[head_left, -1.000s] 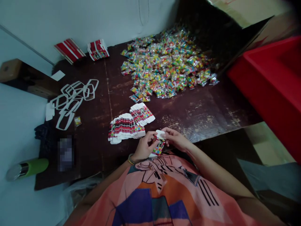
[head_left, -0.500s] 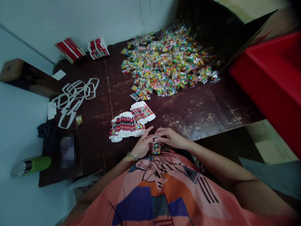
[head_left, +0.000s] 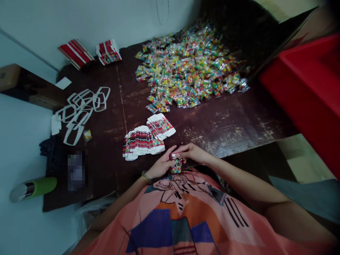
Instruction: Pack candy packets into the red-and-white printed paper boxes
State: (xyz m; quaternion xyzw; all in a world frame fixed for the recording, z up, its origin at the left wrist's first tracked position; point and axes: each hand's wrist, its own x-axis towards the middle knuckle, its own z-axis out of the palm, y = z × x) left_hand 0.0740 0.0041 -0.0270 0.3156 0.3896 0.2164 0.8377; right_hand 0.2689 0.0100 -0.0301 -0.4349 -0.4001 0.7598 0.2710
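A small printed candy box (head_left: 176,166), red with a bright picture, is held upright between both hands at the table's near edge. My left hand (head_left: 160,166) grips its left side, thumb across the front. The fingers of my right hand (head_left: 192,154) are closed at the white top end of the box. Just beyond the hands lie overlapping flat candy boxes (head_left: 142,140), with a smaller fan of flat boxes (head_left: 160,125) touching them. Farther back spreads a large heap of clear candy packets (head_left: 186,74).
White paper bands (head_left: 79,111) lie tangled on the left, near one candy packet (head_left: 87,135). Red-and-white card stacks (head_left: 108,52) lean at the back wall. A green bottle (head_left: 39,187) lies at the left edge. A red bin (head_left: 305,78) stands on the right.
My right-hand fingers have shifted at the box's top, and the left thumb has come down over its front. More of the white top end now shows.
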